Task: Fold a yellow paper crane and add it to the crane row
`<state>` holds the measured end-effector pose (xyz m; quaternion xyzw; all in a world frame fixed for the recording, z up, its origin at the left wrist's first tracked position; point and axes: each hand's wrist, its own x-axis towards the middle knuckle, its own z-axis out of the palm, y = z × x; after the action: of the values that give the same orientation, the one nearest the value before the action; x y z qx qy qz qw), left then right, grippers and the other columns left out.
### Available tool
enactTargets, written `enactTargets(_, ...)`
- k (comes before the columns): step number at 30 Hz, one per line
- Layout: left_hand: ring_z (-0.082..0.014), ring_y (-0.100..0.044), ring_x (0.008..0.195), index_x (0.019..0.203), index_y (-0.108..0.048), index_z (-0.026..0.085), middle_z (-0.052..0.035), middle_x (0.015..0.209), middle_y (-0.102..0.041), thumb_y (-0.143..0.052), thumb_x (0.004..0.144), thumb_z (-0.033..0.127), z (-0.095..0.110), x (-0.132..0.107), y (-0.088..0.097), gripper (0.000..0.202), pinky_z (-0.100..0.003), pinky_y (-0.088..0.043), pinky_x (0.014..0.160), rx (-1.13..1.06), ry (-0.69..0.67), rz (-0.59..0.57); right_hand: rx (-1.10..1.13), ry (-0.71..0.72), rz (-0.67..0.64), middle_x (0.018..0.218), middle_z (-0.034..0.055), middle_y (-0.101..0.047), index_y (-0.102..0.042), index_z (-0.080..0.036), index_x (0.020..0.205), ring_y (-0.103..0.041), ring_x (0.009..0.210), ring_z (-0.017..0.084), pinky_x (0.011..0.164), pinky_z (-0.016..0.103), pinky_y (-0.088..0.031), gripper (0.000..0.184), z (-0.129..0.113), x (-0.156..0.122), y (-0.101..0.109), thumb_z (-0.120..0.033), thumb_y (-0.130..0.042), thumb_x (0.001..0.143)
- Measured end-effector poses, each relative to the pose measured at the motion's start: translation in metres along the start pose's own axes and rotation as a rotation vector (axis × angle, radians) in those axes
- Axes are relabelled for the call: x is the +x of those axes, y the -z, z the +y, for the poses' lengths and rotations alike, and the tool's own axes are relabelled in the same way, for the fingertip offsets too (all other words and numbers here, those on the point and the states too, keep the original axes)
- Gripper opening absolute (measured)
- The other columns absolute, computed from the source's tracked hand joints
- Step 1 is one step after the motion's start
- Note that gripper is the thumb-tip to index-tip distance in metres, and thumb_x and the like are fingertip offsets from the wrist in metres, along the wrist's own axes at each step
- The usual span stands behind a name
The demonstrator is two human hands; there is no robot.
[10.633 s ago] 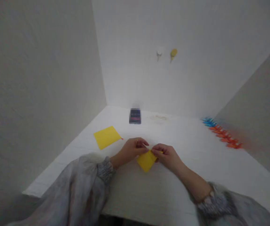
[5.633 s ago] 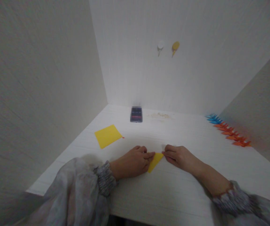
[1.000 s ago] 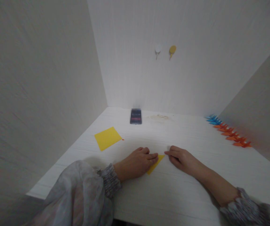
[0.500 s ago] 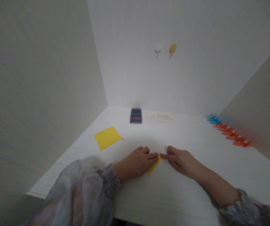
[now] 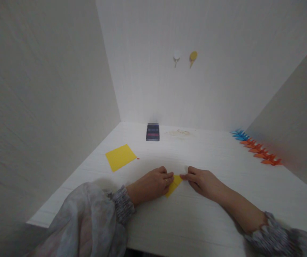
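A small folded piece of yellow origami paper (image 5: 174,185) lies on the table between my hands, with a crease line showing across it. My left hand (image 5: 155,182) grips its left side, the fingers covering that edge. At the paper's upper right corner, my right hand (image 5: 198,179) pinches with the index finger extended along the tip and the other fingers curled in. The thumb's exact hold on the corner is hidden. A flat yellow sheet (image 5: 121,157) rests farther to the left, apart from both hands.
Orange folded paper figures (image 5: 261,152) and blue ones (image 5: 240,134) line the right side. A dark blurred box-like object (image 5: 153,132) stands near the back wall. A tiny red scrap (image 5: 138,158) lies by the yellow sheet. White (image 5: 176,56) and yellow (image 5: 193,55) hooks hang on the wall.
My left fingers have drawn back to the left, so more of the folded yellow paper shows. My right hand stays at the paper's corner. The view has shifted slightly.
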<state>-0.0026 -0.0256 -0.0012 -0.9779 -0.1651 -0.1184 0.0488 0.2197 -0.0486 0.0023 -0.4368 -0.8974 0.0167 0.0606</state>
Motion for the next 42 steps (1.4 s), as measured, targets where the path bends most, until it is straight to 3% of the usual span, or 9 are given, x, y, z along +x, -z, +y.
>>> enactTargets(11,-0.0155,-0.047,0.090,0.113,-0.044,0.012,-0.0088,0.113,-0.052,-0.038,0.084,0.022,-0.003,-0.001,-0.002,0.032,-0.027,-0.040,0.078,-0.018,0.020,-0.027,-0.029,0.007,0.009,0.080,0.0023,-0.051,-0.051,-0.025,0.108,-0.052,0.065,0.012,0.056,0.021,-0.037,0.034,-0.001,-0.001,0.001,-0.013,-0.039,0.078)
enactTargets(19,-0.0147,-0.047,0.086,0.105,-0.047,0.013,-0.0065,0.097,-0.056,-0.036,0.084,0.022,0.000,0.002,-0.001,0.025,-0.028,-0.038,0.077,0.011,0.037,-0.039,-0.065,0.037,0.044,0.083,0.0054,-0.050,-0.046,-0.026,0.114,-0.047,0.067,0.014,0.059,0.023,-0.034,0.040,-0.014,0.007,-0.005,-0.011,-0.039,0.078)
enactTargets(25,-0.0164,-0.047,0.085,0.106,-0.046,0.011,-0.0090,0.097,-0.056,-0.035,0.085,0.020,0.002,0.002,0.002,0.026,-0.031,-0.036,0.079,0.034,0.025,-0.019,-0.068,0.007,0.052,0.082,0.0047,-0.051,-0.048,-0.027,0.112,-0.046,0.065,0.014,0.058,0.024,-0.032,0.034,-0.017,0.011,-0.005,-0.015,-0.038,0.082)
enactTargets(32,-0.0162,-0.048,0.086,0.106,-0.047,0.013,-0.0102,0.096,-0.058,-0.035,0.085,0.020,0.001,0.001,0.000,0.025,-0.032,-0.034,0.080,0.060,0.061,-0.017,-0.138,-0.026,0.058,0.075,0.0041,-0.053,-0.060,-0.025,0.096,-0.048,0.063,0.015,0.058,0.025,-0.032,0.026,-0.011,0.006,0.001,-0.017,-0.039,0.081)
enactTargets(38,-0.0171,-0.048,0.086,0.104,-0.048,0.014,-0.0077,0.086,-0.060,-0.036,0.084,0.022,0.001,0.001,-0.002,0.025,-0.035,-0.031,0.084,0.090,0.098,0.000,-0.158,-0.030,0.090,0.073,0.0022,-0.054,-0.062,-0.025,0.088,-0.049,0.061,0.013,0.056,0.024,-0.033,0.024,-0.001,-0.001,0.002,-0.014,-0.042,0.079)
enactTargets(42,-0.0169,-0.049,0.085,0.104,-0.049,0.014,-0.0072,0.084,-0.060,-0.038,0.084,0.023,0.000,0.001,-0.004,0.025,-0.035,-0.031,0.084,0.083,0.092,0.017,-0.194,-0.046,0.151,0.067,0.0033,-0.054,-0.063,-0.019,0.073,-0.048,0.058,0.013,0.055,0.025,-0.035,0.022,0.000,-0.002,-0.002,-0.013,-0.042,0.077)
